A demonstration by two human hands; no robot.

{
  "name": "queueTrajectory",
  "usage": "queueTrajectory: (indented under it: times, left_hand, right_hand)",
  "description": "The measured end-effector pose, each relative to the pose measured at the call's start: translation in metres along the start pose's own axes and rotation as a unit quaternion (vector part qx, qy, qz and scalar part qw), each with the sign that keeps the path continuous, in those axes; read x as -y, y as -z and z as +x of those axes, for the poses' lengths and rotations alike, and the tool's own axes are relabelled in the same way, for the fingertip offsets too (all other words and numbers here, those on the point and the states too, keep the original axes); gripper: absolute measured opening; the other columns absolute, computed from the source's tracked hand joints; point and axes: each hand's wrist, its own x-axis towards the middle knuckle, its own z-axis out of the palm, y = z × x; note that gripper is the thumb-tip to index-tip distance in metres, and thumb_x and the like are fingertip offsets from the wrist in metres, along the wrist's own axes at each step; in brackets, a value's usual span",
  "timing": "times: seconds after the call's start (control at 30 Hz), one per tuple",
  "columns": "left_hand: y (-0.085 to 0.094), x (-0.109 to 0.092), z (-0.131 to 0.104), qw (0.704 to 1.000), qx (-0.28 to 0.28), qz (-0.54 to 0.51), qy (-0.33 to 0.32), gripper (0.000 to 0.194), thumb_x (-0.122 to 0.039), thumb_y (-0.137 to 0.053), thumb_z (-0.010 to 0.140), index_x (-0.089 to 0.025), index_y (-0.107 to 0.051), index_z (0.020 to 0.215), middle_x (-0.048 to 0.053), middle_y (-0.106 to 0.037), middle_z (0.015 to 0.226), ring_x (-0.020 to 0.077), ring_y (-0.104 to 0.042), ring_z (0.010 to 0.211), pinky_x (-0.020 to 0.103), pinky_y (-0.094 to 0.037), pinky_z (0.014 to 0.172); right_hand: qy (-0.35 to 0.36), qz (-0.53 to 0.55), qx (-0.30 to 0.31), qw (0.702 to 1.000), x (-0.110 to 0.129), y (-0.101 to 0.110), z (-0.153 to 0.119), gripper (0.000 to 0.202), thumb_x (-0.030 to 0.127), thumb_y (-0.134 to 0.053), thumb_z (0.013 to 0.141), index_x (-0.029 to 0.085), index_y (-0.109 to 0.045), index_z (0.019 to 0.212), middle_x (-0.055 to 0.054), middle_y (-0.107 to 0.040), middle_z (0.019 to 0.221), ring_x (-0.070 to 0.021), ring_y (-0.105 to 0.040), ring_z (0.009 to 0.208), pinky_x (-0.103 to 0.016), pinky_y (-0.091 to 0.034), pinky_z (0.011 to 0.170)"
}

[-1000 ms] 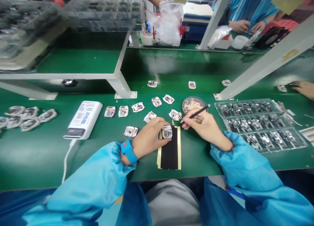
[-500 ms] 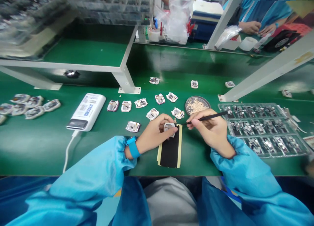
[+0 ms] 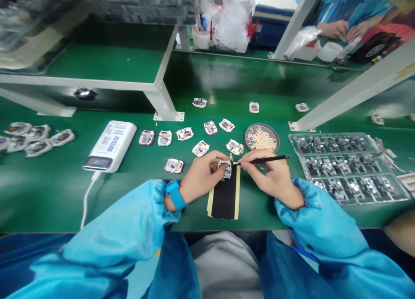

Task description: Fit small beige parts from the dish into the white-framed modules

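Observation:
My left hand (image 3: 205, 174) is closed on a small watch case (image 3: 225, 169), whose pale frame is held tilted between thumb and fingers, inner side showing. From the right, my right hand (image 3: 270, 173) pinches slim black tweezers (image 3: 270, 159); their tip reaches the edge of the watch case, though contact cannot be made out. Under both lies a black mat (image 3: 224, 199) with yellow strips along its sides. Just beyond my right hand stands a round dish (image 3: 262, 138) of tiny beige pieces. Several similar watch cases (image 3: 200, 148) lie loose behind my left hand.
A white power bank (image 3: 110, 145) with a cable lies at left, near a cluster of watch cases (image 3: 39, 146). On the right sits a clear compartment tray (image 3: 350, 167) of small parts. White shelf legs (image 3: 164, 102) rise behind. Across the bench are a co-worker's hands (image 3: 346, 30).
My right hand has shifted left, bringing the tweezers' tip to the watch case. The case has turned to show more of its inside. The view has shifted slightly; a bare arm appears at far right.

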Motion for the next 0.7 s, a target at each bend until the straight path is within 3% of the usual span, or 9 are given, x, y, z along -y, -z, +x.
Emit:
queueTrajectory:
  times: [0.33,0.7]
  left_hand:
    - [0.0,-0.001,0.001,1.0,-0.002,0.01,-0.006,0.02,-0.028,-0.063,0.091,-0.02,-0.066,0.11,0.003,-0.073,0.087,0.0176,-0.071,0.069,0.029,-0.058,0.065]
    - [0.0,0.002,0.002,0.999,-0.005,-0.044,0.01,0.025,-0.033,-0.066,0.092,-0.019,-0.066,0.113,0.005,-0.075,0.095,0.0189,-0.074,0.071,0.031,-0.061,0.067]
  right_hand:
    - [-0.01,-0.02,0.012,1.0,-0.003,-0.003,0.0,0.009,0.021,-0.07,0.091,0.025,-0.067,0.098,-0.004,-0.074,0.095,-0.0211,-0.072,0.086,-0.036,-0.06,0.078]
    - [0.07,-0.075,0.037,0.994,0.008,-0.01,-0.005,0.02,0.013,-0.063,0.093,0.026,-0.063,0.108,-0.006,-0.072,0.102,-0.0218,-0.07,0.095,-0.039,-0.059,0.084]
